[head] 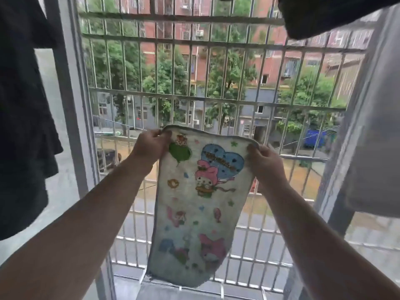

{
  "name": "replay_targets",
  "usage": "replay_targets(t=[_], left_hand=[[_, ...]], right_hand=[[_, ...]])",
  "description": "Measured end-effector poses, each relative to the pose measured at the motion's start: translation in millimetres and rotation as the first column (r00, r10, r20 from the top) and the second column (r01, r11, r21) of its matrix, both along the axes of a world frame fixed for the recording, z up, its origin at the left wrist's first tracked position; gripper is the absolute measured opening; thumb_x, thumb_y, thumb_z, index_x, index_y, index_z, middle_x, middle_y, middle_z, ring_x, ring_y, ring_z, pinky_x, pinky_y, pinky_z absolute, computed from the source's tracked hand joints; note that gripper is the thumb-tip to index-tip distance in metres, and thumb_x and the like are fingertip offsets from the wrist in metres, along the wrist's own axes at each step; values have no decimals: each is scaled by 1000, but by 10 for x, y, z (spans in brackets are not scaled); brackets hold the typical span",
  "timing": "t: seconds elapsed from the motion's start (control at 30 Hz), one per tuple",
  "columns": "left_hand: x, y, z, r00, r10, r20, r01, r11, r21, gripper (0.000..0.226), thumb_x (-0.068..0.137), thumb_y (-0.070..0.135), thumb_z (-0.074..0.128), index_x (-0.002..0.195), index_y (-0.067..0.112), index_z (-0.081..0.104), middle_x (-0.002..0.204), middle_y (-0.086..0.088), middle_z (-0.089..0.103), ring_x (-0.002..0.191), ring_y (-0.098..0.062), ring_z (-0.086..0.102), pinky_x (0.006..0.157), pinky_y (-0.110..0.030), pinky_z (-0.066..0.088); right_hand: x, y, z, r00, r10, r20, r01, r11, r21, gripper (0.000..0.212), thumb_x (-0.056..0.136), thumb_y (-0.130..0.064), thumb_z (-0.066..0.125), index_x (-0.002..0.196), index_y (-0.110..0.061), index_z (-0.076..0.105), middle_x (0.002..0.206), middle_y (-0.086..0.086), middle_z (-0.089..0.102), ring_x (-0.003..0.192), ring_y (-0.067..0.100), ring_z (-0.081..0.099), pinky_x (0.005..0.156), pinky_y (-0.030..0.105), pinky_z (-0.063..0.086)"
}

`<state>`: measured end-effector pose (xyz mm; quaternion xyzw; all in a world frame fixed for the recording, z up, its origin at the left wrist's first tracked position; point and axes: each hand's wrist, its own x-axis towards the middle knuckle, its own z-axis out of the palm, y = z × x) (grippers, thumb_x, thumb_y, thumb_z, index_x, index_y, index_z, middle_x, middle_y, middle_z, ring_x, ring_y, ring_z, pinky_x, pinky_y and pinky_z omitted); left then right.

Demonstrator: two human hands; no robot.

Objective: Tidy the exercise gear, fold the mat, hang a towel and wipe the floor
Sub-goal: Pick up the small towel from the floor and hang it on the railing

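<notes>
Towel (201, 204) with cartoon prints is hanging down in the middle of the view, and both hands are holding it by its top edge. Left hand (150, 146) is gripping the upper left corner; its fingers are closed together on the cloth, with the thumb on the near side pressing the hem. Right hand (265, 160) is gripping the upper right corner in the same way, fingers clamped on the edge. Both forearms are reaching forward and up from the bottom corners of the picture. The top hem is sagging a little between the two hands, and the rest of the cloth is falling freely; the lower end is curling slightly and looks blurred.

Behind the towel, a window grille (194, 100) of pale metal bars is filling the opening, and the towel is in front of it; I cannot tell if it is touching the bars. Through the bars, green trees (164, 79) and a red brick building (270, 61) are showing. A dark garment (23, 126) is hanging at the left side, another dark cloth (324, 16) is hanging at the top right, and a light grey garment (376, 137) is hanging at the right edge.
</notes>
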<state>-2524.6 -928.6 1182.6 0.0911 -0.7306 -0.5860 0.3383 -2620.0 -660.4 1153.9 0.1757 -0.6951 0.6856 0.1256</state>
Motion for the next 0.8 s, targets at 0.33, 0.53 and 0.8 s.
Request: replay_targets(t=[0.33,0.53,0.8], left_hand=[[-2031,-480,-32,989,-20,147,32,997,-74,21,94,32,65,105,15,67,96,-2,69,82,-11,63,61,-18,47],[-3160,-607,-4,981,63,183,-34,987,-157,15,96,36,60,94,22,64,77,3,64,56,-9,56,49,-20,46],[-4093,-724,50,993,104,57,-91,975,-205,25,102,26,49,88,13,65,81,-10,71,57,-22,69,41,-28,49]], right_hand=[[-1932,-384,-26,993,-95,-65,104,985,137,45,93,-51,61,97,-7,70,81,6,73,63,10,71,49,22,54],[-3129,-478,86,970,-157,-185,200,949,242,29,97,-37,59,91,-12,70,78,-1,69,67,14,63,43,10,42],[-4161,-697,296,951,-146,-272,246,891,382,47,95,-56,52,65,-21,60,57,-10,57,52,10,51,47,25,39]])
